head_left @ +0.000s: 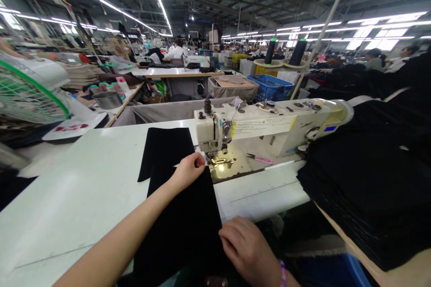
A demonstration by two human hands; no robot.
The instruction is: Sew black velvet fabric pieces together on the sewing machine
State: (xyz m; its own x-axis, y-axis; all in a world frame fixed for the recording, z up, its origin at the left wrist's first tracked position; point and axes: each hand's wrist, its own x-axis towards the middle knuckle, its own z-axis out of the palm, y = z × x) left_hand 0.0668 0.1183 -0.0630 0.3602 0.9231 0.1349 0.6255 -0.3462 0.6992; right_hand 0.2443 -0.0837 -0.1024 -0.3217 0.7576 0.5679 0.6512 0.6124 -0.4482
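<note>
On a smooth white table (81, 179), one flat black cloth piece (183, 219) lies beside a cream metal sewing machine (262, 123). The left hand (188, 171) pinches the cloth's far corner near the machine; the right hand (247, 247) pinches its right edge.

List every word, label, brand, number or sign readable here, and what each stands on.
Nothing can be read with certainty.
Paper strip on the near sewing machine: lines of writing, too small to read.
Blue display on the same machine: no legible characters.
Marking on the white machine head farther back: too blurred to read.
</note>
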